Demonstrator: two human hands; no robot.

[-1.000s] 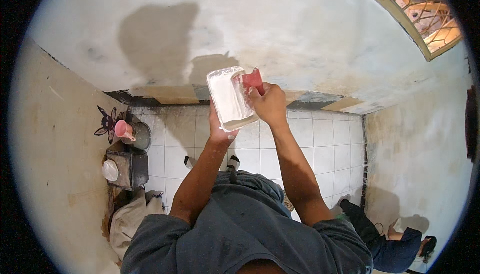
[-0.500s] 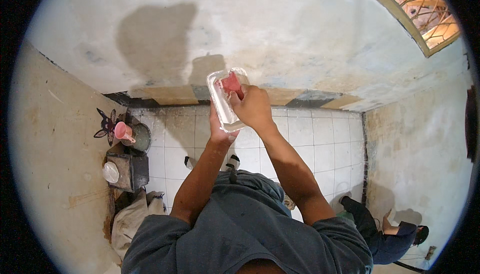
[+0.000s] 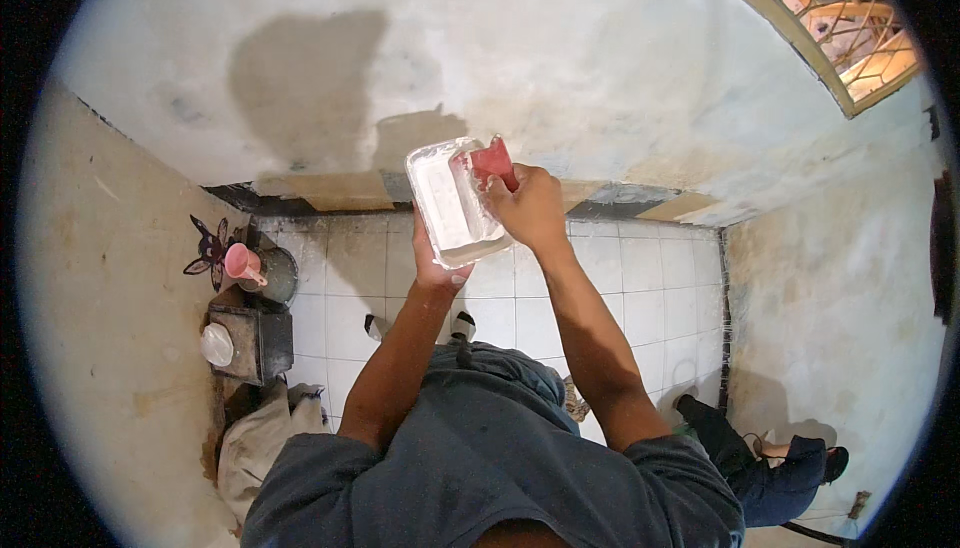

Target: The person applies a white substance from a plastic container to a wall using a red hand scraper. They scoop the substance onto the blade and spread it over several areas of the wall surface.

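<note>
My left hand [image 3: 436, 260] grips a shallow white plastic tray [image 3: 418, 180] from beneath, its fingers mostly hidden under it. White paste [image 3: 445, 203] coats the tray's inside. My right hand [image 3: 530, 206] is closed round a red putty scraper [image 3: 491, 160], held over the tray's right rim. White smears show on the scraper. Both arms reach forward, and the tray is held up in front of a patchy white wall [image 3: 560, 58].
To the left, a pink dipper [image 3: 243, 263] rests on a grey bucket [image 3: 280, 278] beside a dark box [image 3: 265, 341]. Cloth sacking [image 3: 262, 448] lies behind it. A person [image 3: 790, 478] in dark clothes crouches at the lower right. A barred window [image 3: 850, 23] is at the upper right.
My right hand has moved right, taking the scraper from inside the tray to its right rim. The tray has shifted slightly left, showing more of the paste.
</note>
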